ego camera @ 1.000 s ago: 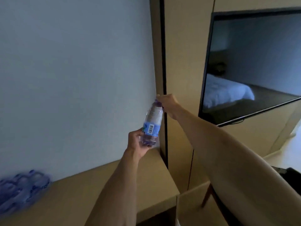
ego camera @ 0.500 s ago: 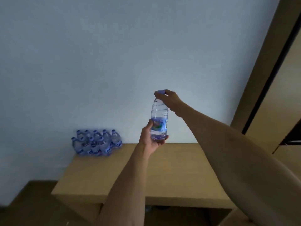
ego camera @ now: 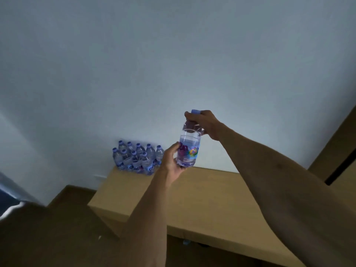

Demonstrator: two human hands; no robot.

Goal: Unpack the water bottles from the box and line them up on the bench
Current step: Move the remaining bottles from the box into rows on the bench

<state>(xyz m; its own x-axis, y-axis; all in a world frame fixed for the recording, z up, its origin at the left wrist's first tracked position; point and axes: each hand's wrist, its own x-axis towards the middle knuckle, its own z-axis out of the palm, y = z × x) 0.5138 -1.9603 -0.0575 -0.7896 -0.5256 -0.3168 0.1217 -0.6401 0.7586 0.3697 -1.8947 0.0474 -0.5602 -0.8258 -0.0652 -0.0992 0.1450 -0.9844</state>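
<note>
I hold one clear water bottle (ego camera: 189, 149) with a purple cap and a colourful label upright in the air above the wooden bench (ego camera: 221, 201). My left hand (ego camera: 172, 162) grips its lower body from the left. My right hand (ego camera: 205, 124) is closed around its neck and cap. Several more water bottles (ego camera: 136, 158) stand packed in a cluster at the bench's far left end against the wall. No box is in view.
A pale wall (ego camera: 173, 64) runs behind the bench. A wooden cabinet panel with a dark gap (ego camera: 342, 166) stands at the right. Brown floor (ego camera: 48, 237) lies to the left below the bench, with a blue and white edge (ego camera: 9, 205) at the far left.
The view has swung left from the cabinet and screen to the bench, bringing the bottle cluster into sight. Both hands keep the same hold on the bottle.
</note>
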